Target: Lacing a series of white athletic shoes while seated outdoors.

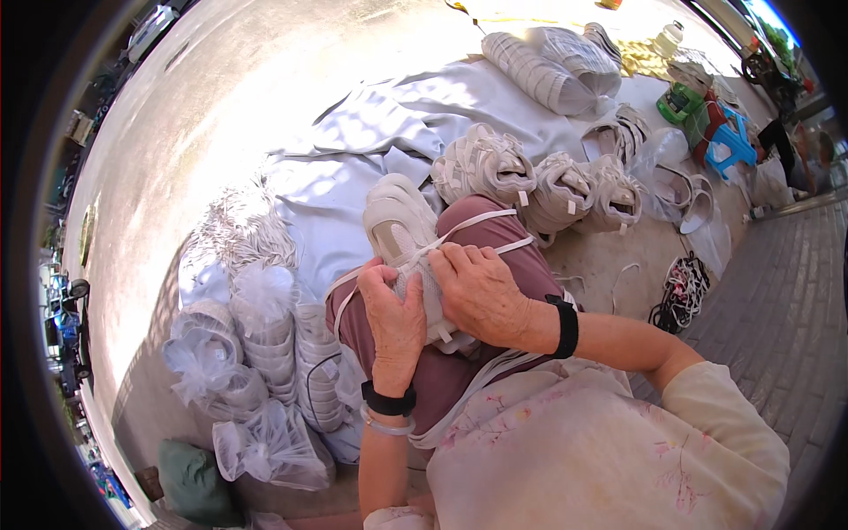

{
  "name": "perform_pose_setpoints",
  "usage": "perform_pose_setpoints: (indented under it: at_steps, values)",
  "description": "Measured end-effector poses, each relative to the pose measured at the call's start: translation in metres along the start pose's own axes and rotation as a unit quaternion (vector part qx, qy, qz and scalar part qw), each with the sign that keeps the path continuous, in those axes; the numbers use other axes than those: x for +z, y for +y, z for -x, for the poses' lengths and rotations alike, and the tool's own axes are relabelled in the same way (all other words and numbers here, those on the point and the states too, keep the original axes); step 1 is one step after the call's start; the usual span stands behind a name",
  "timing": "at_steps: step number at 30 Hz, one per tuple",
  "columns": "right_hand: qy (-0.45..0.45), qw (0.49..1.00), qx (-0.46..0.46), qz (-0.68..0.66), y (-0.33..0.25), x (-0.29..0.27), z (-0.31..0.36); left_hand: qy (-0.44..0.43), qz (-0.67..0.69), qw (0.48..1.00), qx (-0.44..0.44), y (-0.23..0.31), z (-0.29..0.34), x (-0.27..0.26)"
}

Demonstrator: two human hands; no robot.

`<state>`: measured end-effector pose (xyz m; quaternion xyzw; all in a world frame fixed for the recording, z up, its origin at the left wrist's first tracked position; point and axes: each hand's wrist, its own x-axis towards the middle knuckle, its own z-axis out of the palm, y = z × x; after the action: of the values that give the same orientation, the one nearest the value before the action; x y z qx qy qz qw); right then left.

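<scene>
A cream sneaker (395,210) rests on my lap, its toe pointing away from me and its heel against my clothes. My left hand (393,329) is at the left side of its opening, thumb and fingers closed around the lacing. From the right, my right hand (480,293) bends its fingers over the upper eyelets, pinching the white shoelace (477,221). Loose lace ends trail across my thighs on both sides. My fingertips partly hide the tongue and the upper eyelets.
Laced sneakers (565,187) stand in rows beyond my right knee. A pile of white laces (243,225) lies on the grey cloth (389,110). Stacked shoe parts in clear bags (274,446) sit at left. A blue stool (731,146) and tangled cords (682,291) are at right.
</scene>
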<state>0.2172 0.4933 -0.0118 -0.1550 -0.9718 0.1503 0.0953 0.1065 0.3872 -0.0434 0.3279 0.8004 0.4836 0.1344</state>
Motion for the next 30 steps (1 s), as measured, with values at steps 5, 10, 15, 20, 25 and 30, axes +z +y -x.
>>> perform_pose_setpoints:
  at_steps: [5, 10, 15, 20, 25, 30]
  values:
    - [0.012, 0.999, 0.016, 0.046, -0.003, 0.014, -0.008, 0.027, -0.005, 0.999, -0.017, 0.001, -0.001, 0.012]
    - [0.096, 0.992, 0.045, -0.064, 0.002, 0.022, -0.006, 0.062, -0.004, 0.998, 0.018, -0.004, 0.002, 0.024]
    - [0.094, 0.994, 0.019, -0.062, 0.005, 0.024, -0.009, 0.054, 0.0, 0.998, 0.034, -0.005, 0.002, 0.024]
    - [-0.016, 0.999, -0.027, -0.037, 0.025, 0.027, -0.023, 0.084, -0.012, 0.994, 0.065, -0.009, -0.002, 0.025]
    - [-0.036, 0.974, -0.215, -0.065, 0.054, 0.021, -0.033, 0.101, -0.014, 0.993, 0.066, -0.012, -0.004, 0.028]
    - [-0.051, 0.981, -0.106, -0.155, 0.045, 0.018, -0.032, 0.102, -0.001, 0.994, 0.042, -0.013, -0.009, 0.029]
